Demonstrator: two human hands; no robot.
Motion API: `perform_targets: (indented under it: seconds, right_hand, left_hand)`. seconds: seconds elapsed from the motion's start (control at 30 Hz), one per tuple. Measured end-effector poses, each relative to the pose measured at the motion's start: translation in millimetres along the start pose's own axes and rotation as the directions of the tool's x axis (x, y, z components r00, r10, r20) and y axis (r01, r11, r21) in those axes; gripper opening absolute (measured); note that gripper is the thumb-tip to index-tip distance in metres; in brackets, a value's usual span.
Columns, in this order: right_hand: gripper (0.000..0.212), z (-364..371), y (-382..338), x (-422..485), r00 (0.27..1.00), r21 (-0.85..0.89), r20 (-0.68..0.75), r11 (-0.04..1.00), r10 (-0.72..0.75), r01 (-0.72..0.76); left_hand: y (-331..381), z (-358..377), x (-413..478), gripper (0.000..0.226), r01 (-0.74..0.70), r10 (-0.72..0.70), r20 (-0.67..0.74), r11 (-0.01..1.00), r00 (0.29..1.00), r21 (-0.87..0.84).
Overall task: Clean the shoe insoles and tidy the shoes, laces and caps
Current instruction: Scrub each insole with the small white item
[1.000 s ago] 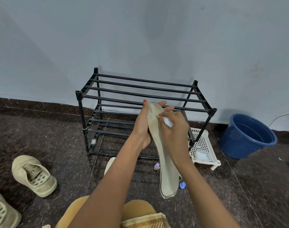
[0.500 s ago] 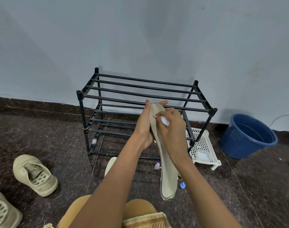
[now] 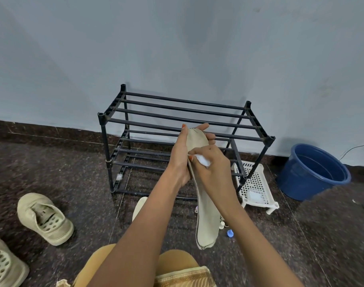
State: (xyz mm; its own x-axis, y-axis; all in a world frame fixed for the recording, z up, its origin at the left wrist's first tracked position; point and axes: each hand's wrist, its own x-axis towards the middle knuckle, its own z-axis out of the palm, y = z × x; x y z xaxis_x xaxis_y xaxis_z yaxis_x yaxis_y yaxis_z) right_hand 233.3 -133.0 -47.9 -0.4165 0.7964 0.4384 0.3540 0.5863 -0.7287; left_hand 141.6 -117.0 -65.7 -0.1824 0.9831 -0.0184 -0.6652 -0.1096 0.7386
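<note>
Dark speckled floor [image 3: 52, 172] meets a pale blue wall, and a black tubular shoe rack [image 3: 177, 112] stands just beyond both hands. The left hand [image 3: 180, 160] cradles the toe end of a beige insole [image 3: 208, 220], fingers wrapped behind it and thumb along its near edge. The insole hangs upright, its heel dangling below the wrists, clear of the floor. That hold seems meant to brace its face against pressure. The right hand [image 3: 214, 172] is curled around a small white wipe [image 3: 202, 160], pressed to the insole just below the left fingertips, likely mid-rub. A second insole [image 3: 139, 206] lies under the left forearm. Two beige shoes [image 3: 44, 218] sit well off to the left hand's side. A blue bucket [image 3: 313, 172] and a white perforated stand [image 3: 255, 183] are beyond the right hand. A blue cap [image 3: 230, 233] lies near the hanging heel.
</note>
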Motion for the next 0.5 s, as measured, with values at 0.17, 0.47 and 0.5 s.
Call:
perform_targets:
  seconds: [0.17,0.47,0.5]
  right_hand:
    - [0.012,4,-1,4,0.998,-0.066,-0.046,0.997,-0.033,0.030]
    - [0.016,8,0,28,0.953,-0.328,-0.269,0.944,-0.141,0.047]
    - [0.016,8,0,28,0.955,-0.296,-0.267,0.954,-0.133,0.050]
  left_hand:
    - [2,0,-1,0.052,0.031,-0.031,0.011,0.999,0.999,-0.021]
    - [2,2,-5,0.054,0.093,-0.095,0.009,0.989,0.995,0.115]
    - [2,1,-5,0.055,0.094,-0.095,0.005,0.989,0.995,0.117]
